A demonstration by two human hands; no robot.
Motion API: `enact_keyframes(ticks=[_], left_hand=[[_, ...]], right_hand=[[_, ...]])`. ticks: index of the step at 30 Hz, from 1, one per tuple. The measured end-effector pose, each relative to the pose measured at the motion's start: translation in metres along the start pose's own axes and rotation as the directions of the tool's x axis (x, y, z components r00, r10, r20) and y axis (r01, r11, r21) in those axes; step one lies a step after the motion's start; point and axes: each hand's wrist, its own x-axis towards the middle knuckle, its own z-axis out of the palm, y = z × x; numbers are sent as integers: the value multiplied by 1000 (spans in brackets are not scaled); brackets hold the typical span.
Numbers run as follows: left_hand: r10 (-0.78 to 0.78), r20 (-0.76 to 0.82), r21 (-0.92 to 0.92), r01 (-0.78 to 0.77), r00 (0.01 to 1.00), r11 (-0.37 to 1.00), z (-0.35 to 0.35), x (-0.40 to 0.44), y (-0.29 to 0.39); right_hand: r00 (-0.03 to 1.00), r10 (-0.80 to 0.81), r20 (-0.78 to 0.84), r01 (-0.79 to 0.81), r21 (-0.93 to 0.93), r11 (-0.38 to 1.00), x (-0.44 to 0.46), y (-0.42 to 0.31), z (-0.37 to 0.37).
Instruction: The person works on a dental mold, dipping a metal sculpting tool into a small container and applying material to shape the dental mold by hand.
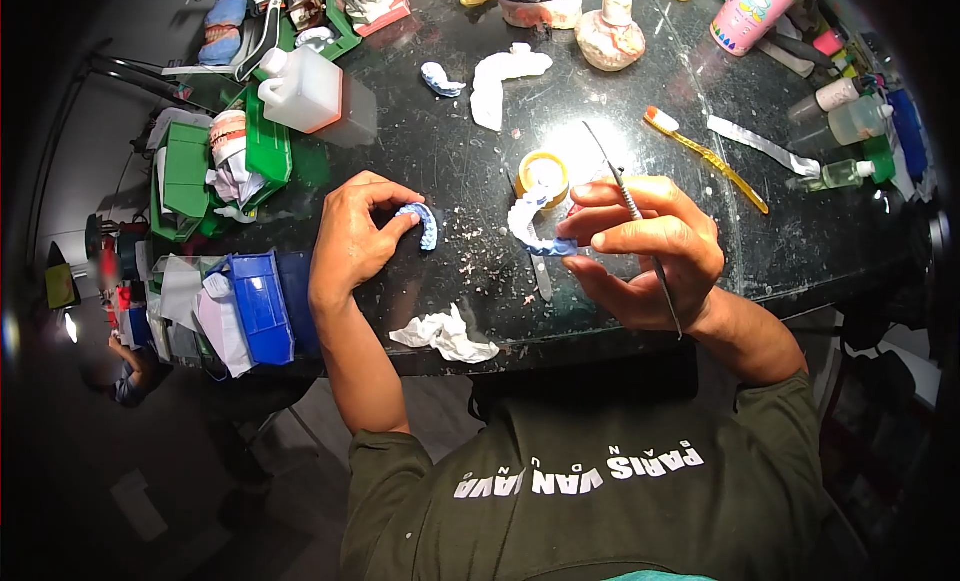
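Note:
My left hand [358,231] pinches a small curved blue dental cast piece [430,231] between thumb and fingertips, just above the black table. In my right hand [660,243] is a horseshoe-shaped blue and white dental arch [524,219], gripped by one end between thumb and fingers. That same hand also carries a thin metal dental instrument [628,193] with a curved tip, slanting between the fingers. Behind the arch stands a small yellow-rimmed jar [530,165] with white contents. A flat metal blade [541,279] lies below the arch, partly hidden.
Crumbs and a crumpled white tissue [447,335] lie near the front edge. A yellow toothbrush [705,159] rests at right. Green bins [268,146], a blue bin [262,301] and a white jug [302,89] stand at left. Another person [135,371] is at far left.

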Motion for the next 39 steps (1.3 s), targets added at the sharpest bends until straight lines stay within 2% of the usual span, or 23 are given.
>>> enact_keyframes(ticks=[2, 5, 8, 9, 10, 12, 14, 16, 19, 22, 25, 31, 39], left_hand=[[-27, 13, 15, 27, 1000, 1000, 0, 1, -2], [101, -63, 1, -101, 993, 995, 0, -2, -6], [100, -116, -317, -132, 988, 939, 0, -1, 1], [90, -48, -595, -101, 995, 798, 4, -4, 10], [147, 27, -700, -87, 989, 709, 7, -4, 15], [277, 138, -840, -36, 951, 541, 18, -6, 33], [353, 140, -895, -34, 925, 444, 28, -6, 41], [394, 112, -937, -35, 912, 347, 41, -7, 46], [398, 48, -950, -82, 916, 303, 48, -9, 51], [418, 11, -934, -141, 908, 329, 52, -9, 49], [399, -7, -921, -161, 917, 354, 53, -12, 53], [392, 22, -910, -143, 920, 389, 49, -14, 54], [388, 3, -912, -157, 922, 380, 52, -14, 53]], right_hand=[[999, 25, -35, -25, 5, 1000, 0, -2, 2], [991, 76, -114, -73, 26, 997, -2, -5, 7], [990, 75, -119, -73, 25, 997, -3, -4, 7], [991, 72, -115, -71, 19, 997, -4, -3, 7], [991, 70, -111, -69, 14, 998, -4, -3, 6], [992, 76, -103, -74, 28, 997, -6, -4, 7], [993, 73, -96, -71, 27, 997, -6, -4, 7], [994, 61, -93, -61, 8, 998, -6, -4, 6], [998, 17, -58, -19, -33, 999, -4, -2, 3], [993, 74, -90, -73, 18, 997, -10, -1, 10], [996, 46, -77, -47, -10, 999, -9, 2, 12], [998, 41, -51, -44, -43, 998, -8, 2, 10], [990, 118, -71, -120, -20, 993, -12, -1, 11]])
